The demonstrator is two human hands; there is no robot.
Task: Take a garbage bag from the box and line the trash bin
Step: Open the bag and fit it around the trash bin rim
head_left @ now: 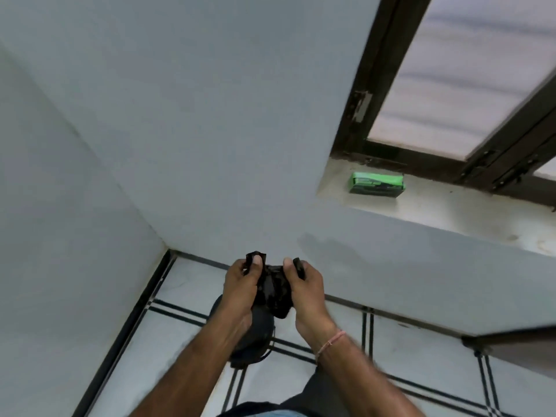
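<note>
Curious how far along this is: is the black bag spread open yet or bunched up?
Bunched up. The black bag is a crumpled wad pinched between the left hand and right hand; no open mouth shows.

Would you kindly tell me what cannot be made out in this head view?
Head view only.
- Trash bin: mostly hidden behind the left hand and garbage bag; opening unseen.
- Green box: lettering too small, blurred.
- Garbage bag: bunched between left hand and right hand; mouth untraceable.
</note>
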